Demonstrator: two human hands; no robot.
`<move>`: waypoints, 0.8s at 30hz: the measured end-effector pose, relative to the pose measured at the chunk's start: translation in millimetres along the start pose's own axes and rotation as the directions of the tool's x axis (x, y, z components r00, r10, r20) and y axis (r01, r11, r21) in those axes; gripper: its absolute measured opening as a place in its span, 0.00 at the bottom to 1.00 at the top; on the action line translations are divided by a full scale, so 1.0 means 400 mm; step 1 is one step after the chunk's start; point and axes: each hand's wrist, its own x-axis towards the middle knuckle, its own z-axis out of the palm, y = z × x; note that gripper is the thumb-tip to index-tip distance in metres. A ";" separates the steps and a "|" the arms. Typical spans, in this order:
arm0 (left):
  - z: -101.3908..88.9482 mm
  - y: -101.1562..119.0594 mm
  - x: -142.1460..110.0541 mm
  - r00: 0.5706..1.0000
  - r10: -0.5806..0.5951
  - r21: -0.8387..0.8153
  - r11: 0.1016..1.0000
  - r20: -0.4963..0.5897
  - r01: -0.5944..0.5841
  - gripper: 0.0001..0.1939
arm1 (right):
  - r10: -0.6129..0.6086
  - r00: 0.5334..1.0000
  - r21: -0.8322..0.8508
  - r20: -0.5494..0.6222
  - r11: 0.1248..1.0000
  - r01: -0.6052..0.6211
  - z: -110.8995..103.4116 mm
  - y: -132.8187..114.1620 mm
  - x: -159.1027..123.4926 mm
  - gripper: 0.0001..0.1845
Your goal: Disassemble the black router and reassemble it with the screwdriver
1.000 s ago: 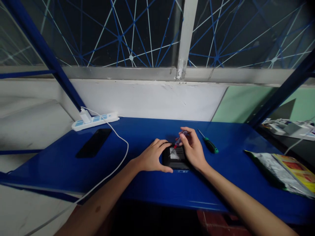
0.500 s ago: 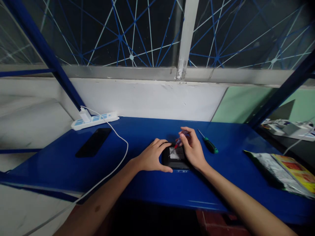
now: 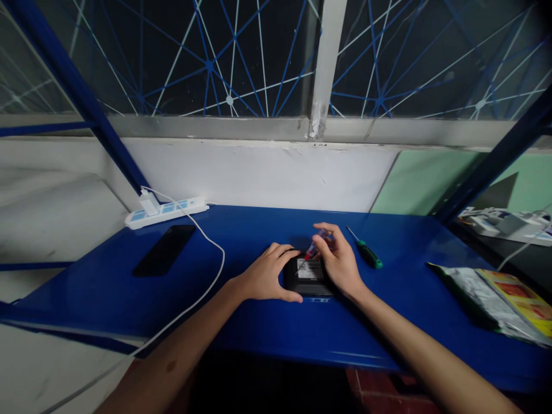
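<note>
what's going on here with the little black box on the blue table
A person is working on a small black device that lies flat on the blue table. The left hand grips its left side and holds it down, while the right hand holds a small red-handled screwdriver with its tip down on the device's top, near a white label. A green-handled screwdriver lies unused just to the right, and a dark phone and a white power strip sit off to the left.
</note>
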 end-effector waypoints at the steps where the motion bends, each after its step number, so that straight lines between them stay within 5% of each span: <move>1: 0.001 -0.001 -0.001 1.000 0.002 -0.004 1.000 -0.003 -0.002 0.55 | -0.002 1.000 0.006 -0.001 1.000 0.002 -0.001 0.000 0.000 0.17; 24: -0.004 0.004 -0.001 1.000 -0.013 -0.001 1.000 0.013 0.013 0.55 | 0.027 1.000 0.100 -0.010 0.995 -0.026 0.008 -0.006 -0.014 0.17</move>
